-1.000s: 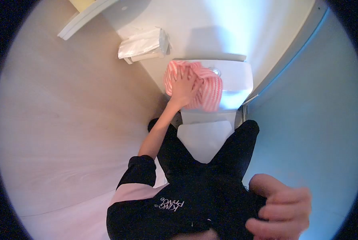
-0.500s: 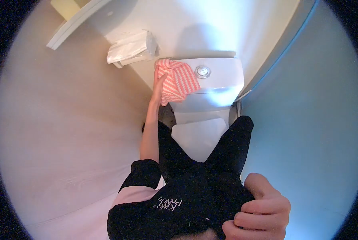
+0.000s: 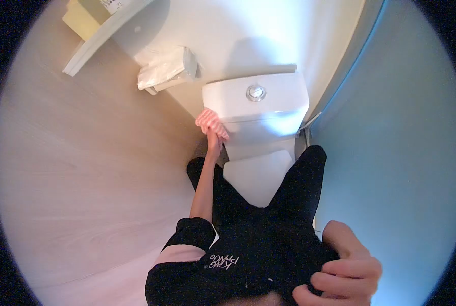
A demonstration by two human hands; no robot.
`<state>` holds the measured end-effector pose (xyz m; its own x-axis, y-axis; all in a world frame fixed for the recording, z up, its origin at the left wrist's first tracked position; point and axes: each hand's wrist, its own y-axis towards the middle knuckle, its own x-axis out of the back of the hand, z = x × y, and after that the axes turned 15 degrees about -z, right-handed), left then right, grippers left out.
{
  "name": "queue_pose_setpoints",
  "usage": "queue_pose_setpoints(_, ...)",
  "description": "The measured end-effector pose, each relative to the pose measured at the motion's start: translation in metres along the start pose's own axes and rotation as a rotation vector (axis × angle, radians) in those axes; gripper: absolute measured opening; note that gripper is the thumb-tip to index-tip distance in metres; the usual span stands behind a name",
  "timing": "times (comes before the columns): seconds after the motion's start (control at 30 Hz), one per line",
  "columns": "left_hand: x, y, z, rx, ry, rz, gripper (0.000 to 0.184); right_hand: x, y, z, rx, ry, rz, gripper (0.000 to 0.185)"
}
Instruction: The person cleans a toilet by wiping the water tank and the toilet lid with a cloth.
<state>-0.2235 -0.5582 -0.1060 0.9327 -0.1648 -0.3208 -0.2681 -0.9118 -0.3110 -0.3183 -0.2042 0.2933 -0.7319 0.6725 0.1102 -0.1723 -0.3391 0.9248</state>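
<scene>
A pink-and-white striped cloth [image 3: 210, 122] is bunched in my left hand [image 3: 214, 145], whose fingers close on its lower part. My left arm reaches forward, and the cloth lies against the left front corner of the white toilet tank [image 3: 279, 104]. On top of the tank sits a round silver flush button [image 3: 256, 93]. Below the tank is the closed white toilet lid [image 3: 257, 176], between my knees. My right hand [image 3: 348, 268] is held close to my black shirt at the lower right, its fingers curled in; whatever they may hold is hidden.
On the back wall left of the tank hangs a white paper holder [image 3: 167, 70] with a plastic-looking cover. A shelf edge [image 3: 105, 38] juts out at the upper left, with a yellow item on it. A blue-lit wall panel [image 3: 391, 153] stands close on the right.
My left hand has drawn the cloth from the tank's top left down to its front left corner, and the cloth is now more bunched. My right hand stays curled near my shirt.
</scene>
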Motion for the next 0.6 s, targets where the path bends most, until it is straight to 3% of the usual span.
queue_pose_setpoints(0.03,-0.013,-0.004,-0.014,-0.079,0.107,-0.105,0.044,0.003,0.001,-0.002,0.01,0.003,-0.013,0.026)
queue_pose_setpoints(0.07,-0.019,0.009,-0.016,-0.258,-0.035,0.002,0.038,0.006,-0.001,-0.008,0.19,0.062,-0.03,0.025)
queue_pose_setpoints(0.13,-0.034,0.003,-0.043,-0.829,0.579,0.028,0.021,0.013,-0.01,-0.019,0.533,0.178,-0.072,0.024)
queue_pose_setpoints(0.2,-0.075,-0.046,-0.095,-1.405,1.094,0.009,0.029,0.033,-0.016,-0.002,0.206,0.244,-0.008,0.026)
queue_pose_setpoints(0.23,-0.086,-0.05,-0.089,-1.381,1.181,0.051,0.035,0.044,-0.018,0.004,0.046,0.269,0.024,0.026)
queue_pose_setpoints(0.3,-0.108,-0.056,-0.079,-1.331,1.349,0.124,0.048,0.049,-0.037,-0.021,0.078,0.567,0.05,0.016)
queue_pose_setpoints(0.37,-0.139,-0.071,-0.06,-1.388,1.321,0.245,0.052,0.051,-0.069,-0.061,0.101,0.85,0.078,0.02)
queue_pose_setpoints(0.4,-0.156,-0.077,-0.051,-1.416,1.299,0.308,0.054,0.059,-0.08,-0.086,-0.078,1.025,0.564,0.021)
queue_pose_setpoints(0.5,-0.208,-0.08,-0.03,-1.431,1.137,0.404,0.055,0.054,-0.156,-0.117,-0.884,1.02,0.042,0.042)
queue_pose_setpoints(0.53,-0.228,-0.076,-0.025,-1.452,1.168,0.376,0.053,0.058,-0.188,-0.13,-1.133,0.897,-0.028,0.04)
queue_pose_setpoints(0.6,-0.266,-0.064,-0.015,-1.486,1.237,0.319,0.051,0.052,-0.232,-0.158,-1.355,0.999,-0.13,0.034)
